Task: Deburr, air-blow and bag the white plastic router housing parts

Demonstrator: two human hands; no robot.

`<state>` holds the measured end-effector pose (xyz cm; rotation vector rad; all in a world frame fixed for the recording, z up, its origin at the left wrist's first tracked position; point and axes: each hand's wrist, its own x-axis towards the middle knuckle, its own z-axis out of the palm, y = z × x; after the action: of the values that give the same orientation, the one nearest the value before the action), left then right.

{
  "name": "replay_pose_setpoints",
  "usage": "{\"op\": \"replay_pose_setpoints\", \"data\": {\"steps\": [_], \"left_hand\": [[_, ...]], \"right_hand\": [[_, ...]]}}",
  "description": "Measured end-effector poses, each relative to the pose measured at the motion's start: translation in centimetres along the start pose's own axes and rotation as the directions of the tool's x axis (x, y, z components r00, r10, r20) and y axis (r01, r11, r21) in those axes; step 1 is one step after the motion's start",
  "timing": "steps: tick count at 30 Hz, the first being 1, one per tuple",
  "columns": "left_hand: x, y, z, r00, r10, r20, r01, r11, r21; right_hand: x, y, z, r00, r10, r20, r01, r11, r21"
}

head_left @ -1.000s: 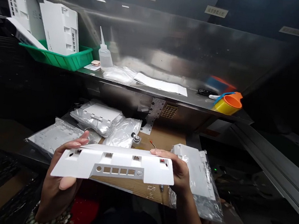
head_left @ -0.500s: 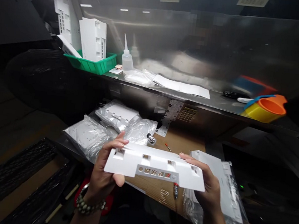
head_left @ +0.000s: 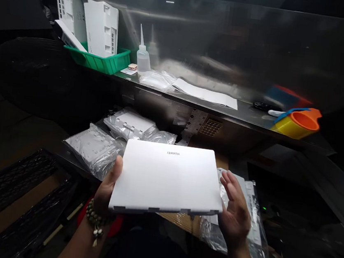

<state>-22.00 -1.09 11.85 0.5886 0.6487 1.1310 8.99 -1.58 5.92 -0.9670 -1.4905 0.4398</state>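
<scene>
A white plastic housing (head_left: 169, 178) is held up in front of me, its broad smooth face showing with a HUAWEI logo upside down near the far edge. Small notches line its near edge. My left hand (head_left: 107, 188) grips the left side, thumb at the edge and the other fingers hidden behind. At the right side, my right hand (head_left: 235, 213) has its fingers stretched out and apart, palm turned toward the housing; its base seems to touch the near right corner. Bagged white housings (head_left: 94, 145) lie beyond my left hand, and another bagged housing (head_left: 254, 221) lies beside my right.
On the metal shelf (head_left: 245, 114) stand a green bin (head_left: 105, 63) of white housings, a squeeze bottle (head_left: 143, 59), folded white paper (head_left: 207, 95) and an orange and yellow tape roll (head_left: 300, 123). Cardboard (head_left: 184, 223) covers the bench under the housing. A black crate (head_left: 21, 194) sits lower left.
The housing has turned over from its slotted edge side to its broad logo face. My right hand has loosened from a grip to spread fingers. The view has shifted slightly.
</scene>
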Motion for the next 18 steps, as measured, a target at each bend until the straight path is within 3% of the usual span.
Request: {"op": "replay_pose_setpoints", "data": {"steps": [1, 3, 5, 7, 11, 18], "left_hand": [[-0.2, -0.2, 0.0, 1.0, 0.016, 0.015, -0.015, 1.0, -0.014], [-0.5, -0.4, 0.1, 0.998, 0.035, 0.054, -0.034, 0.999, -0.02], [-0.6, -0.4, 0.2, 0.994, 0.039, 0.1, -0.039, 0.999, 0.007], [-0.6, -0.3, 0.3, 0.991, 0.02, 0.132, -0.026, 0.999, 0.043], [-0.2, -0.5, 0.3, 0.986, 0.056, 0.154, -0.059, 0.998, 0.011], [-0.1, -1.8, -0.1, 0.994, 0.082, 0.073, -0.081, 0.996, -0.022]], "right_hand": [[-0.2, -0.1, 0.1, 0.989, 0.144, -0.026, -0.143, 0.988, 0.054], [-0.7, -0.4, 0.1, 0.932, 0.36, 0.042, -0.361, 0.914, 0.186], [-1.4, -0.8, 0.0, 0.894, 0.413, 0.172, -0.447, 0.848, 0.287], [-2.0, -1.2, -0.2, 0.884, 0.408, 0.228, -0.464, 0.827, 0.317], [-3.2, -1.3, -0.6, 0.872, 0.445, 0.204, -0.488, 0.824, 0.287], [-3.7, -1.1, -1.0, 0.869, 0.449, 0.207, -0.493, 0.823, 0.281]]}}
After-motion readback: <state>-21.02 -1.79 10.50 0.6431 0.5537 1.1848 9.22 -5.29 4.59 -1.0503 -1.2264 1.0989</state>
